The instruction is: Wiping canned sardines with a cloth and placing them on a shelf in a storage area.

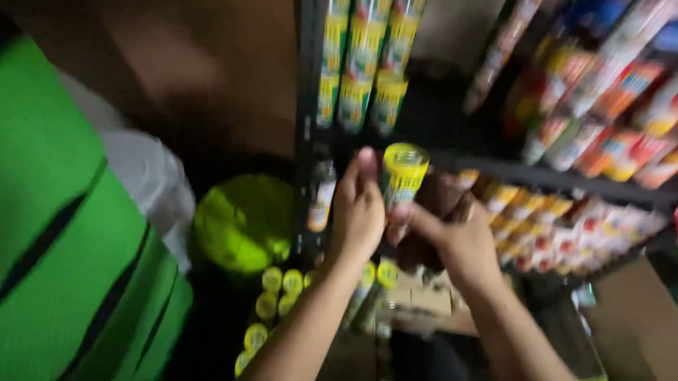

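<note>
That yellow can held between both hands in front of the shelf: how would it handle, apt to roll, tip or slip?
The yellow can looks tall and narrow, so it would probably tip easily if nudged when upright. Being round, it would likely roll on its side. Its surface seems glossy, perhaps slippery; the left hand and right hand both grip it. The picture is blurred, so weight is unclear.

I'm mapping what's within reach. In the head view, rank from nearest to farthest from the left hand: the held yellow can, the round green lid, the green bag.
1. Yellow can: touching the left hand, just right of it.
2. Green lid: lower left, by the shelf post.
3. Green bag: far left edge.
</note>
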